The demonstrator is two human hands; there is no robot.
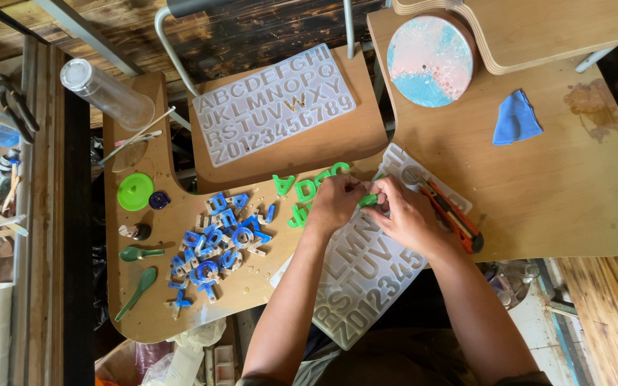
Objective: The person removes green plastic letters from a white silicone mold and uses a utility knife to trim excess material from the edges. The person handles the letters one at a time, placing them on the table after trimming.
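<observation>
My left hand (335, 204) and my right hand (403, 214) meet over the top of a clear silicone letter mould (366, 275) that lies across the gap between two wooden boards. Together the fingers pinch a small green cast letter (368, 200). Several loose green letters (303, 189) lie just left of my left hand. A heap of blue and clear letters (216, 239) sits further left. A second letter mould (273, 104) rests flat on the board beyond.
An orange utility knife (452, 214) lies right of my right hand. A round pink-and-blue disc (430, 61) and a blue cloth (515, 118) are at the far right. Green spoons (137, 275), a green lid (135, 191) and a clear tube (105, 93) stand at the left.
</observation>
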